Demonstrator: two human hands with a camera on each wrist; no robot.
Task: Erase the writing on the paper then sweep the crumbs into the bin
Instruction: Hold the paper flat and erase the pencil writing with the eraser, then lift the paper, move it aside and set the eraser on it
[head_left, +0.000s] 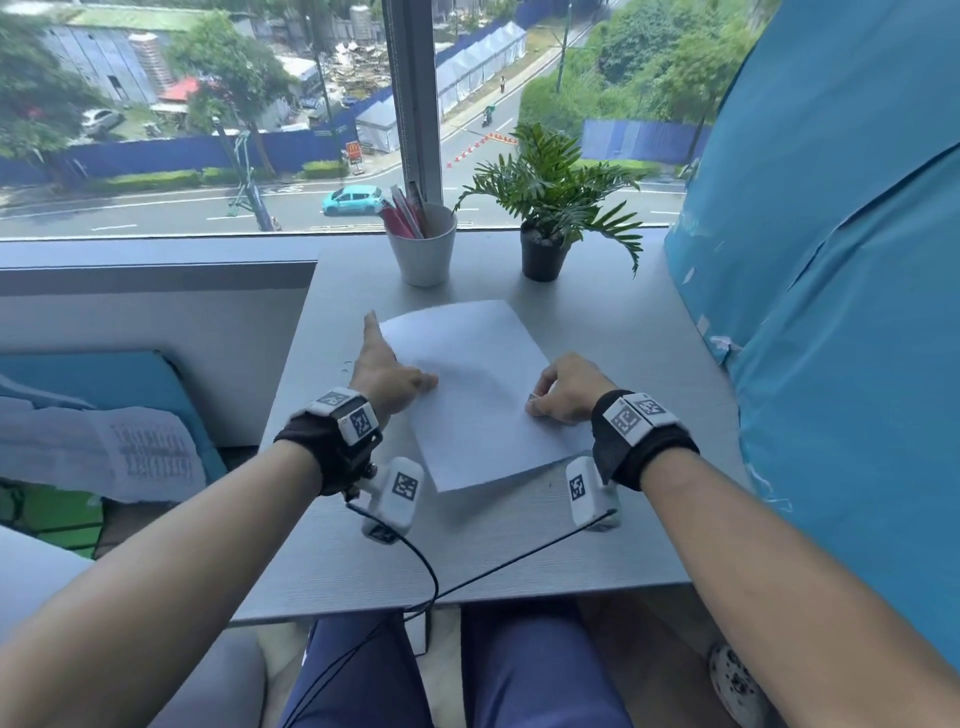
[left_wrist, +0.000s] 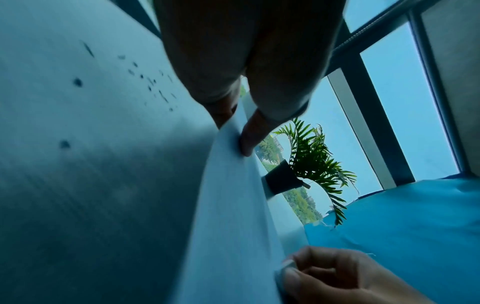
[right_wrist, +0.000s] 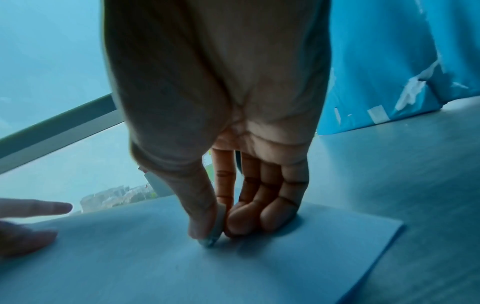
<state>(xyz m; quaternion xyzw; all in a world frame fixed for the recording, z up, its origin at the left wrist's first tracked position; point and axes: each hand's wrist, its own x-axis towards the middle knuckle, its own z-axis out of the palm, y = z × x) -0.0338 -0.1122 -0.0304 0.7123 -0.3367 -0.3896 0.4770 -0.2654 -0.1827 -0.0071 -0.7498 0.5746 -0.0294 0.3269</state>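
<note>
White paper (head_left: 472, 395) flat on the grey table (head_left: 519, 551), skewed, near the middle. Right edge under the right hand (head_left: 563, 389), curled, pinching a small pale eraser (right_wrist: 217, 228) between thumb and index finger, eraser tip down on the sheet. Left edge pinned by the left hand (head_left: 387, 371): index finger straight, pointing away along the table beside the paper, thumb flat on the sheet.

No writing discernible on the paper from the head view. Only from the left wrist view: dark crumbs (left_wrist: 153, 84) scattered on the table just left of the paper, and the thumb tip (left_wrist: 249, 142) pressing the sheet's edge. Only from the right wrist view: the eraser clearly, grey at its worn tip, with the other right fingers (right_wrist: 272, 216) curled beside it, touching the paper.

Farther back, by the window: white cup (head_left: 423, 252) of pens and a potted plant (head_left: 550, 208). Blue sheeting (head_left: 831, 312) along the right.
</note>
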